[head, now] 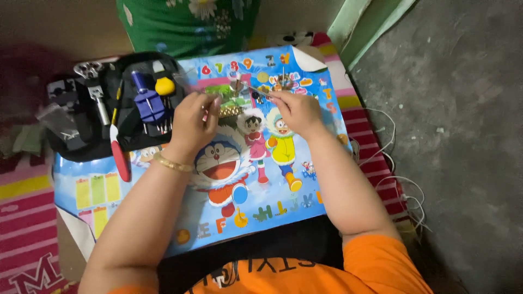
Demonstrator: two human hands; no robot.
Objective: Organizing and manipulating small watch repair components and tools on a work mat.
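My left hand [193,122] is closed around a small object, seemingly a watch with a metal band [231,110], held over a colourful cartoon poster mat [229,179]. My right hand [297,111] pinches thin metal tweezers [256,90], whose tip points left toward the small object by my left hand. A gold bangle [171,162] circles my left wrist. Several small metal parts [283,81] lie on the mat just beyond my right hand.
An open black tool case [109,109] lies at the left with a blue tool [147,103], a yellow blower [164,85], metal tools and a red-handled knife [120,158]. White cables [392,163] trail at the right over a striped mat beside the grey floor [463,136].
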